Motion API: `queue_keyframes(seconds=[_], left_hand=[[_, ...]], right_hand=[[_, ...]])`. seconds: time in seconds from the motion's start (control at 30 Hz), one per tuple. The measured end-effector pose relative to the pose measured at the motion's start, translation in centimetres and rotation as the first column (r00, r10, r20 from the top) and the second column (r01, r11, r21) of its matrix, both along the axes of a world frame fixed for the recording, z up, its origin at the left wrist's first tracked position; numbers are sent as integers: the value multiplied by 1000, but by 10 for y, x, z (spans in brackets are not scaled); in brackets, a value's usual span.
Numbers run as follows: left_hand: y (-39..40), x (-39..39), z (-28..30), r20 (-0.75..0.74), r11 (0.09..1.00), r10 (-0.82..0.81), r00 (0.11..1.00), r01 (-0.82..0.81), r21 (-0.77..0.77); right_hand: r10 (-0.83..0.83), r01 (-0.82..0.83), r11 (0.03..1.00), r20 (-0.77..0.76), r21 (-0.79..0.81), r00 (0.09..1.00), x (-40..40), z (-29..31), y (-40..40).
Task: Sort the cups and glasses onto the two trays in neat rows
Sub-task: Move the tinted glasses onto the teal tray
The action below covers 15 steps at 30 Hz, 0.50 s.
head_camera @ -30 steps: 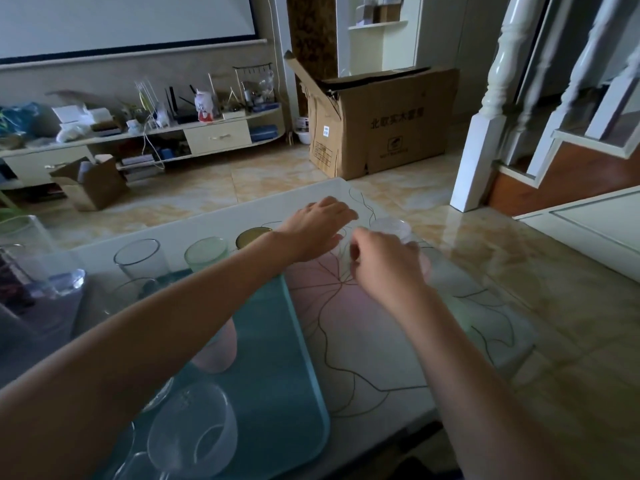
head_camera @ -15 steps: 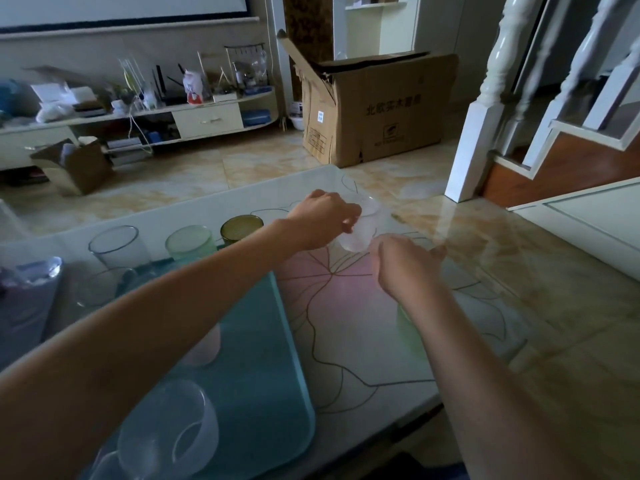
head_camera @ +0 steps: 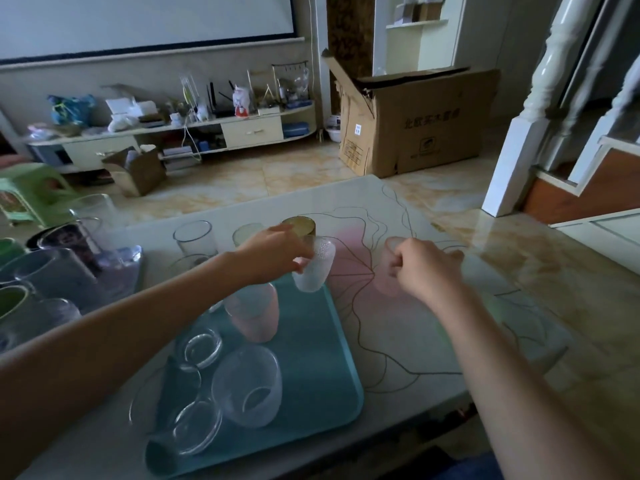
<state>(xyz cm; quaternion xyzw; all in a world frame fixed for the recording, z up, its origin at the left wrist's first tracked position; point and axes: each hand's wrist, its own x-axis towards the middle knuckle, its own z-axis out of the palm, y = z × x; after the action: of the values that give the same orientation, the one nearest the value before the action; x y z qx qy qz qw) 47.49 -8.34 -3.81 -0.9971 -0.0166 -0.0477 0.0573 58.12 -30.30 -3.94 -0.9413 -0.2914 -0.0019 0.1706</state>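
My left hand (head_camera: pixel 277 254) grips a clear frosted cup (head_camera: pixel 313 270) and holds it just above the far right corner of the teal tray (head_camera: pixel 329 358). My right hand (head_camera: pixel 424 268) is curled round a pinkish frosted cup (head_camera: pixel 386 277) standing on the table to the tray's right. On the teal tray stand a pink frosted cup (head_camera: pixel 256 318) and several clear glasses (head_camera: pixel 249 386). Behind the tray are a clear glass (head_camera: pixel 195 237), a pale green cup (head_camera: pixel 246 233) and an amber cup (head_camera: pixel 299 223). A second tray (head_camera: pixel 121 268) at the left holds several mugs.
The table's patterned top (head_camera: pixel 398 341) runs right to a glossy edge, with tiled floor beyond. A cardboard box (head_camera: pixel 415 123) and a white stair post (head_camera: pixel 519 133) stand past the table. A green stool (head_camera: pixel 31 192) is at the far left.
My left hand picked up the frosted cup at the far right of the table and carried it left to the teal tray. My right hand closed on the pinkish cup.
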Motion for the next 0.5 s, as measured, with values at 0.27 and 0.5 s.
queue_keyframes(seconds=[0.27, 0.5], left_hand=[[5, -3, -12, -211, 981, 80, 974, -114, -156], [-31, -4, 6, 151, 961, -45, 987, 84, -262]], right_hand=[[-9, 9, 997, 0, -71, 1000, 6, -8, 1], [358, -322, 924, -170, 206, 918, 2, -2, 3]])
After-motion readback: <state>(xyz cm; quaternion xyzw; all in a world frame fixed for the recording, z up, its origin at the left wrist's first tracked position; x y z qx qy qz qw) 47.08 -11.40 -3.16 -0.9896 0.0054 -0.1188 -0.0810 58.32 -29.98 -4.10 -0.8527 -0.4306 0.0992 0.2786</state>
